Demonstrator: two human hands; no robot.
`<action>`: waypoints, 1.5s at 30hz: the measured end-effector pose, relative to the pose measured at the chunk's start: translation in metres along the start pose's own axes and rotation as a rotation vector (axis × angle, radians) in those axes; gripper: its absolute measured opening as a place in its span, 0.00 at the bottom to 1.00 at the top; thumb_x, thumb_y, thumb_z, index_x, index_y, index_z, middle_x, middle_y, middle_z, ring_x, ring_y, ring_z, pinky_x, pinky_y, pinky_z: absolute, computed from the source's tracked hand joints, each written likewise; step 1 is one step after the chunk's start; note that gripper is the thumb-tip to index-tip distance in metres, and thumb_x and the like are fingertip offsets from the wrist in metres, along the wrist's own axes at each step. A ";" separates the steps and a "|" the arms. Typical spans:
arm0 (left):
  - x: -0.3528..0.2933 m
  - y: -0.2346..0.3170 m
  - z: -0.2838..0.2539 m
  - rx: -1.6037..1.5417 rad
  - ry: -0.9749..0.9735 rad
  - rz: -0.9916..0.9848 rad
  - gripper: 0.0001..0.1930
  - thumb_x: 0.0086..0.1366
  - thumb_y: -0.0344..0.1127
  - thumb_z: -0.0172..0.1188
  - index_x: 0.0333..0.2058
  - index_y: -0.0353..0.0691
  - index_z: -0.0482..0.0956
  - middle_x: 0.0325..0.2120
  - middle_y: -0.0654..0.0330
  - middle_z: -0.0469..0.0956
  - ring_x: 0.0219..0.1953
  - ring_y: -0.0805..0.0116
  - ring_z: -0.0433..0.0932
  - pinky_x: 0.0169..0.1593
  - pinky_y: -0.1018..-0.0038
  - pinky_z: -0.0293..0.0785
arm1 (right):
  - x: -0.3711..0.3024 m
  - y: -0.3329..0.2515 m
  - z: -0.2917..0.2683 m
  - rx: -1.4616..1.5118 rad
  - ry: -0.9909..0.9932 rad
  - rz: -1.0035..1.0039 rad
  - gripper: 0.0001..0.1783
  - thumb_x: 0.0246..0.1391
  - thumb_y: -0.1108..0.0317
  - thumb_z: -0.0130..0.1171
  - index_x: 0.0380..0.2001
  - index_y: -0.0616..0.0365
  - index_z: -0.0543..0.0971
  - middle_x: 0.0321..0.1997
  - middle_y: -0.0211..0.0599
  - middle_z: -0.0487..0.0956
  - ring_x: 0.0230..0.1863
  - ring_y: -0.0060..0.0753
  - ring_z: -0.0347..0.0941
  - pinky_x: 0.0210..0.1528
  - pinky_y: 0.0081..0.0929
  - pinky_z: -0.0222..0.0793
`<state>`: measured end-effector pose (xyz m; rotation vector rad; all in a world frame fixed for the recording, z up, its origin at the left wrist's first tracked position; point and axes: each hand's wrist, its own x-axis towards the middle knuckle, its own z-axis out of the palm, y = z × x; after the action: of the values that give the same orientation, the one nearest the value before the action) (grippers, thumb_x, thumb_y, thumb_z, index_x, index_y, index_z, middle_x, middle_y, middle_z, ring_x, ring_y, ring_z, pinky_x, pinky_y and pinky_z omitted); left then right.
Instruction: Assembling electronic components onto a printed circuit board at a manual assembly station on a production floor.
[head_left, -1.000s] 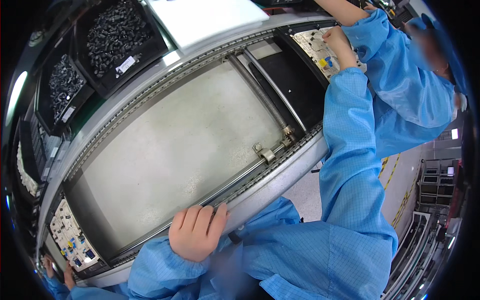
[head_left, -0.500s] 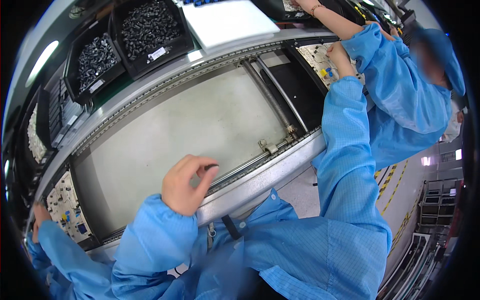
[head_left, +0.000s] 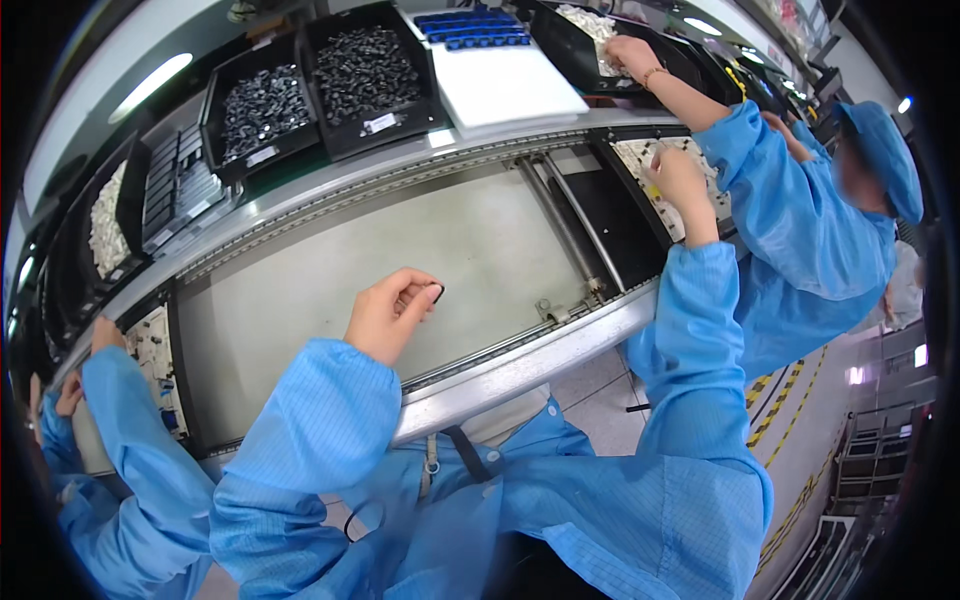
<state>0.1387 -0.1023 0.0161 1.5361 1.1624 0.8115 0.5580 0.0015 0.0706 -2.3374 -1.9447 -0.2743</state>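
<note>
My left hand [head_left: 393,312] is closed in a pinch on a small black part [head_left: 438,292], above the pale panel [head_left: 300,270] between the conveyor rails. Its exact kind does not show. At the right, my right hand [head_left: 682,183] is over a light circuit board [head_left: 632,156] with components on it. Its fingers are curled together near a yellow component, and whatever they may hold is hidden. A dark frame surrounds the board.
Two black bins [head_left: 368,72] of small black parts stand behind the rail, beside a white slab [head_left: 505,90] bearing blue pieces. One co-worker's hand [head_left: 628,58] reaches into a bin of white parts. Another co-worker's hand [head_left: 106,335] is by the left board [head_left: 150,350].
My left hand has turned and moved slightly up and right with the small black part. My right hand's fingers have shifted over the board. The view has tilted, showing more of the bins.
</note>
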 end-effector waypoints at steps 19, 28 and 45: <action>-0.053 -0.043 -0.036 -0.071 -0.049 -0.010 0.10 0.60 0.38 0.62 0.35 0.38 0.82 0.26 0.62 0.79 0.28 0.75 0.76 0.37 0.77 0.72 | -0.096 -0.116 0.014 -0.362 0.045 -0.310 0.05 0.41 0.71 0.58 0.22 0.59 0.82 0.27 0.48 0.80 0.30 0.48 0.79 0.34 0.40 0.75; -0.056 -0.041 -0.063 -0.049 0.006 0.030 0.10 0.64 0.38 0.58 0.40 0.41 0.80 0.28 0.67 0.77 0.32 0.79 0.74 0.33 0.80 0.70 | -0.119 -0.227 -0.029 -0.193 -0.385 -0.607 0.20 0.49 0.54 0.59 0.24 0.65 0.80 0.28 0.50 0.79 0.34 0.54 0.76 0.38 0.44 0.72; -0.021 -0.060 -0.095 -0.416 0.175 0.063 0.11 0.64 0.30 0.57 0.45 0.35 0.79 0.35 0.61 0.80 0.35 0.77 0.76 0.41 0.80 0.73 | 0.146 -0.306 0.023 0.370 0.409 -0.570 0.07 0.47 0.73 0.54 0.30 0.64 0.74 0.32 0.53 0.76 0.34 0.56 0.73 0.38 0.46 0.69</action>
<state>0.0295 -0.0904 -0.0146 1.1793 0.9939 1.1677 0.2849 0.2037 0.0624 -1.3484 -2.1619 -0.3556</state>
